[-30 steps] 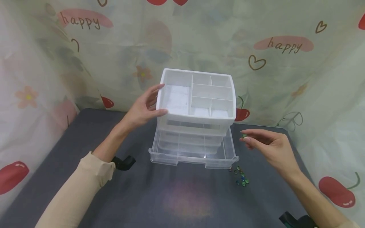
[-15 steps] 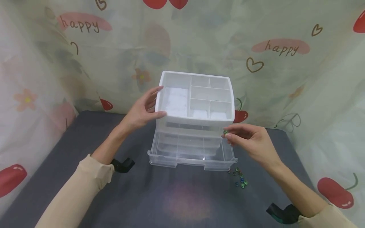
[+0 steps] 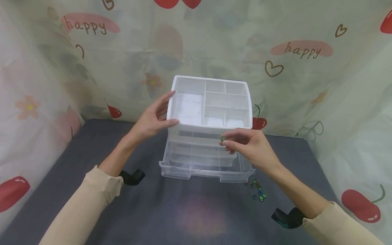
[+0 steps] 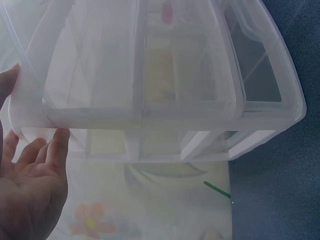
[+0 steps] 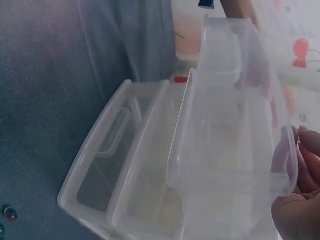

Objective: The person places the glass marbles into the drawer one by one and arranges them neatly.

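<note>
In the head view a small plastic drawer cabinet has a white compartment tray on top and translucent drawers below. One clear drawer is pulled out toward me. My left hand grips the cabinet's left side, thumb over the tray's front edge and fingers along the side; the left wrist view shows fingertips against the plastic. Between thumb and fingers my right hand pinches a green glass marble, above the pulled-out drawer. In the right wrist view that hand is partly cut off at the right edge.
Several green, blue and reddish marbles lie loose on the dark grey table, right of the drawer's front corner. A printed curtain hangs behind and at both sides.
My right hand has moved left with the green marble, from the cabinet's right side to above the pulled-out drawer. My left hand keeps its place on the cabinet.
</note>
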### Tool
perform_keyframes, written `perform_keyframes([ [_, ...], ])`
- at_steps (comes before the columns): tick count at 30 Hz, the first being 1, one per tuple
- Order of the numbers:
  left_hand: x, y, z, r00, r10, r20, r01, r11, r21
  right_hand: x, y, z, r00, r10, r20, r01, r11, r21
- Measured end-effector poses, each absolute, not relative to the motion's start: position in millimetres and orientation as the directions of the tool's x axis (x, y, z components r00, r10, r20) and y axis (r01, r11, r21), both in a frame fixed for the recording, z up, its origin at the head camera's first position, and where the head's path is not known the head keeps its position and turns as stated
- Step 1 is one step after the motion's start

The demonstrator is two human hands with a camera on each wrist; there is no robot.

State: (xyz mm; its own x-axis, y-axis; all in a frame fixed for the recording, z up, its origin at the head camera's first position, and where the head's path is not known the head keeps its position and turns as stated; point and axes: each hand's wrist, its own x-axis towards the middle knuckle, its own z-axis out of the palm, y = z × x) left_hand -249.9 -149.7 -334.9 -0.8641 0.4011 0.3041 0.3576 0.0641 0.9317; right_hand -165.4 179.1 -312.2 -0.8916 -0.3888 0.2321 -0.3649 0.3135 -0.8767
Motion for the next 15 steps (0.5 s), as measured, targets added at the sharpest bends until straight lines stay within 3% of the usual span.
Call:
perform_keyframes([
  [15,-250,-149,-336,-0.851,0.416,0.320,0.368,0.039,0.929,-177,144,-314,-0.875,-0.450,0.179,-0.331,0.284,-0.900],
])
